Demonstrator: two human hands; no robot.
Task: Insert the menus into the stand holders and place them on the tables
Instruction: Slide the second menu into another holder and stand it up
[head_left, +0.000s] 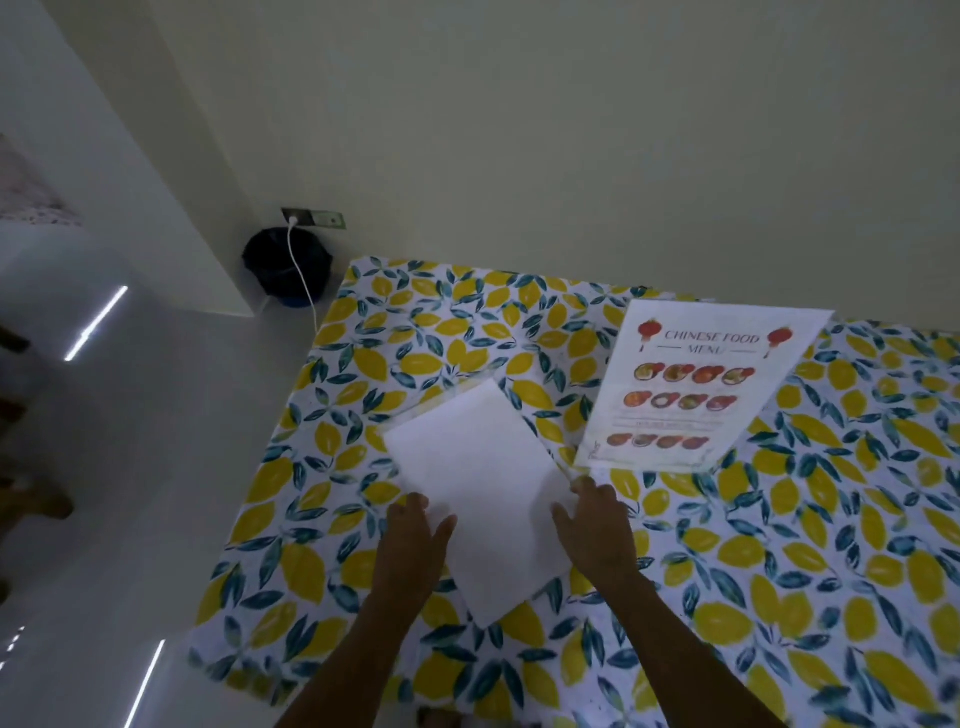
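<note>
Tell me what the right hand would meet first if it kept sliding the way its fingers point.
Probably the near corner of the printed menu. The right hand lies at the blank sheet's right edge, fingers pointing up-table; the gap looks short, though depth is unclear.

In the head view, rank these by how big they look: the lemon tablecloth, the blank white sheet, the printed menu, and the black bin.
1. Tablecloth, by far the largest.
2. and 3. White sheet and menu look alike; the sheet lies nearer the camera, so no ranking.
4. Bin, smallest, though farther away on the floor.
</note>
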